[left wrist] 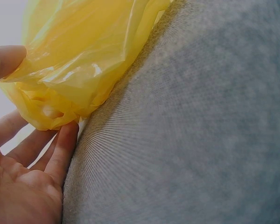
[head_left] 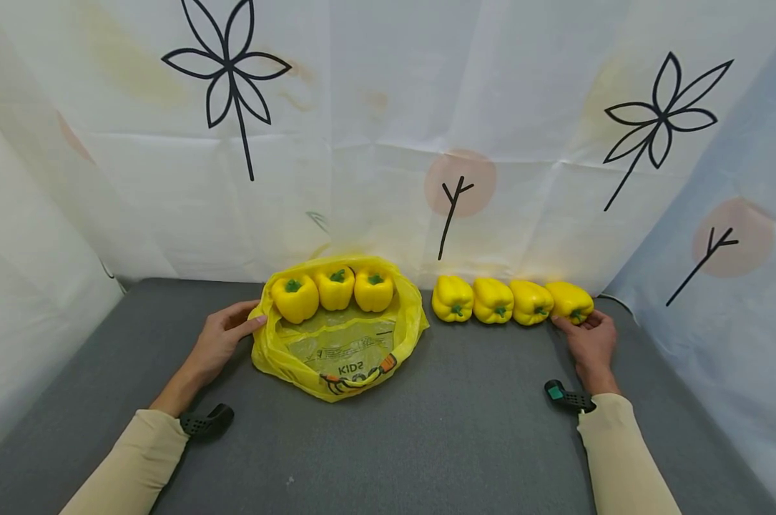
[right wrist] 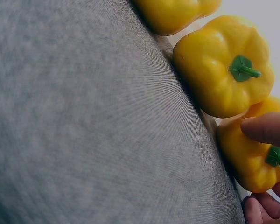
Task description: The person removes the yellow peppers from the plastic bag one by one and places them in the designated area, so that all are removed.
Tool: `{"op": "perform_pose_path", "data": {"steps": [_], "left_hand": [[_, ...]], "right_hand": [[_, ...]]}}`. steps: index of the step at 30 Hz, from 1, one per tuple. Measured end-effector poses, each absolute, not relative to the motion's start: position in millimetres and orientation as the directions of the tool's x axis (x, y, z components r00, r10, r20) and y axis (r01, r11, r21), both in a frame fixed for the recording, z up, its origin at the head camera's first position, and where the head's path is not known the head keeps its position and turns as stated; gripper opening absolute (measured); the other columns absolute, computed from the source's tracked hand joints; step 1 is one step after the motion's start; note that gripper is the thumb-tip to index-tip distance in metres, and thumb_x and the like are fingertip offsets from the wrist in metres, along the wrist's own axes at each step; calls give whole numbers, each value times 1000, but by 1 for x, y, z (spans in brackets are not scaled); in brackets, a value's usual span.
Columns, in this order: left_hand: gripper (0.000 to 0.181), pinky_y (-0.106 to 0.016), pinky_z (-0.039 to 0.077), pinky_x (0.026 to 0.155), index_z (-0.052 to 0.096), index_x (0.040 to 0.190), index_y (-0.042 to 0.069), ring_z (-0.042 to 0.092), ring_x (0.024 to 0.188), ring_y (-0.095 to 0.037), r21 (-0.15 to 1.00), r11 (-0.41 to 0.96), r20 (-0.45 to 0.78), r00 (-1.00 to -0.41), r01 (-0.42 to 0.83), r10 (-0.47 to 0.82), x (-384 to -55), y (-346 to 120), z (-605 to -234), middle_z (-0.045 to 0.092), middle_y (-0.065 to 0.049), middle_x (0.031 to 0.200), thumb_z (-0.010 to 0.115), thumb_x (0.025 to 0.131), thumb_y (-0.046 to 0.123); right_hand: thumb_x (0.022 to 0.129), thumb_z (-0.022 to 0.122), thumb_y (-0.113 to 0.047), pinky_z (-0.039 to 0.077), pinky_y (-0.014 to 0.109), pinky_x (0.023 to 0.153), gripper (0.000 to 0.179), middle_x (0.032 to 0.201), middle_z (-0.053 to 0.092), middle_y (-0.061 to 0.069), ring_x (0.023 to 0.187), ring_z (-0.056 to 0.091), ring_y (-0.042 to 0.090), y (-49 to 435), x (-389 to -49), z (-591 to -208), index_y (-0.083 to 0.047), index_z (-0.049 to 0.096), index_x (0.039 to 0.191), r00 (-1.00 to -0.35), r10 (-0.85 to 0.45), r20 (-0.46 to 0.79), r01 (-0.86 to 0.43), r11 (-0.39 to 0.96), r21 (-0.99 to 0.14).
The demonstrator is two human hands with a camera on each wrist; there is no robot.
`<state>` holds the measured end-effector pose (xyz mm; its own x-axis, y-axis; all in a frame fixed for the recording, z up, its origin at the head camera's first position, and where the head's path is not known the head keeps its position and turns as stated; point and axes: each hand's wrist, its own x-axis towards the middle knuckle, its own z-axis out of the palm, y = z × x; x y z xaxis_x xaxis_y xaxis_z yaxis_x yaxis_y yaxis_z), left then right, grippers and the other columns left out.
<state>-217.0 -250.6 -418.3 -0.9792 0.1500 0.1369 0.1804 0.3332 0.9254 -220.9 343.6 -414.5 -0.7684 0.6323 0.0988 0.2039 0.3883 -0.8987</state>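
Yellow bag (head_left: 342,340) pinched: left hand (head_left: 219,340) | pepper (head_left: 568,299) gripped: right hand (head_left: 592,346) | lettering (head_left: 352,369): head view only

The head picture is bright and mostly sharp. The white cloth wall with black flower drawings (head_left: 375,143) looks bluish on the right. Small shiny spots sit on the round yellow bell peppers (head_left: 453,299), and soft shadows lie beside the long cream sleeves (head_left: 626,450). White glare shines on the thin yellow plastic bag (left wrist: 93,53). In both wrist pictures, the flat grey table (left wrist: 200,116) looks blurry and the wall washes out white.
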Motion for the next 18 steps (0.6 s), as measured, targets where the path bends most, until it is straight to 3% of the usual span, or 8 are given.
{"op": "perform_pose_path", "data": {"steps": [18], "left_hand": [[56, -13, 46, 89, 46, 149, -5, 53, 109, 5, 925, 331, 145, -978, 187, 148, -216, -250, -418, 50, -25, 145, 58, 106, 30]], "right_hand": [[92, 73, -22, 39, 27, 85, 74, 136, 43, 21, 99, 42, 15, 341, -219, -414, 7, 34, 148, -761, 639, 113, 199, 396, -896]]}}
